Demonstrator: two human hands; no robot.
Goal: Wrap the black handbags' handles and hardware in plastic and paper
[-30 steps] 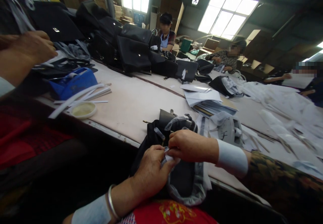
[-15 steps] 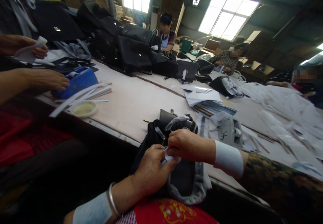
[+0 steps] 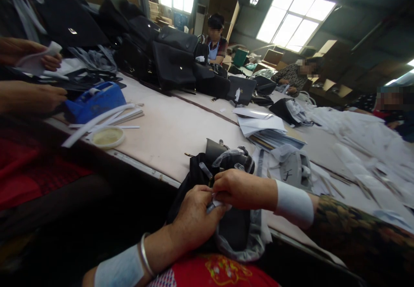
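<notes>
A black bag (image 3: pixel 194 170) lies at the table's near edge, against my red apron, with clear plastic film (image 3: pixel 242 254) wrapped around its straps. Over it, both hands meet. My left hand (image 3: pixel 196 213) is closed, thumb and fingers pinching a small white paper piece (image 3: pixel 217 201) on a part of the bag. Fingertips bent together, my right hand (image 3: pixel 237 188) grips the upper side of the same paper. The fingers hide most of what lies beneath it.
Right of the bag is a grey tape dispenser (image 3: pixel 289 170); a stack of papers (image 3: pixel 268 127) lies behind. A co-worker's hands (image 3: pixel 29 97) are at left by a blue tape dispenser (image 3: pixel 100 99), white strips and a round lid (image 3: pixel 106 137). Black bags (image 3: pixel 174 58) line the back.
My right fingers have shifted slightly and less of the white paper shows. The co-worker's lower hand at left has drawn back from the blue dispenser.
</notes>
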